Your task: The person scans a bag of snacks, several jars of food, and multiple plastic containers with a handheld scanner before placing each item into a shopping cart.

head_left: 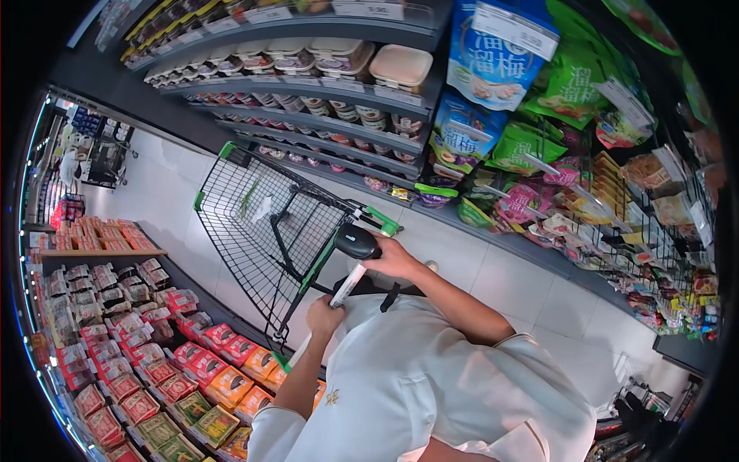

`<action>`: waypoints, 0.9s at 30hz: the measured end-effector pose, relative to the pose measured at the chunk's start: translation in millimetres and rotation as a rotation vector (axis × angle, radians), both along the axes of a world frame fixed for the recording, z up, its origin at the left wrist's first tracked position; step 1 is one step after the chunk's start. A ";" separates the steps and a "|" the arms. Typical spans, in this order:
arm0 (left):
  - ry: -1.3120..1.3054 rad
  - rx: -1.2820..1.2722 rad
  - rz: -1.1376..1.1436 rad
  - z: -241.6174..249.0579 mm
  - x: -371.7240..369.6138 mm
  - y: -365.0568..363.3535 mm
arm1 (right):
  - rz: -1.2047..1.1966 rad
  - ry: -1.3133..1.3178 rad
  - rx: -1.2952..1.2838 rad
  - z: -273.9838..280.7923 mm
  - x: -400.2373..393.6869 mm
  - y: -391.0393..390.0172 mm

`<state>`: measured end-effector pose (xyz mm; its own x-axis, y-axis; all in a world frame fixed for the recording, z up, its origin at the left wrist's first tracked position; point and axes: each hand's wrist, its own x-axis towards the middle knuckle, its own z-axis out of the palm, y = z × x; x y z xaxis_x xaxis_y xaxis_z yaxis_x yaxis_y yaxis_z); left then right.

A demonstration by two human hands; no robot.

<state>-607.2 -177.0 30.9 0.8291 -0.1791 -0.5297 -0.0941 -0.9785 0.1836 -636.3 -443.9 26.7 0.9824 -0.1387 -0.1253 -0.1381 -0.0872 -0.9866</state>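
Note:
A shopping cart (pixel 254 223) of dark wire mesh with green trim stands in front of me. A few small pieces, one white and one green, show in its basket. My left hand (pixel 325 316) is closed around the white, printed handle (pixel 350 285) of the cart. My right hand (pixel 394 259) is also closed, at the handle's other end. Right at its fingers sits a smooth black rounded case (pixel 358 242) with a small pale mark, partly covering the grip. Whether that hand also holds the case I cannot tell.
Shelves of lidded tubs (pixel 339 58) run along the far side. Beside them hang blue snack pouches (pixel 493 58) and green pouches (pixel 573 85). A sloped display of red packets (pixel 158 373) lies close on my left. Pale floor tiles (pixel 165 173) continue past the cart.

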 end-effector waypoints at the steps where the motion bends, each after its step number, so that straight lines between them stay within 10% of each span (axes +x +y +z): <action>1: 0.002 -0.001 0.005 0.7 6.9 4.1 | 0.014 -0.017 -0.011 -1.4 10.0 5.0; 27: -0.429 -0.013 0.002 0.3 284.3 207.7 | 0.196 -0.232 -0.262 -16.9 301.2 212.3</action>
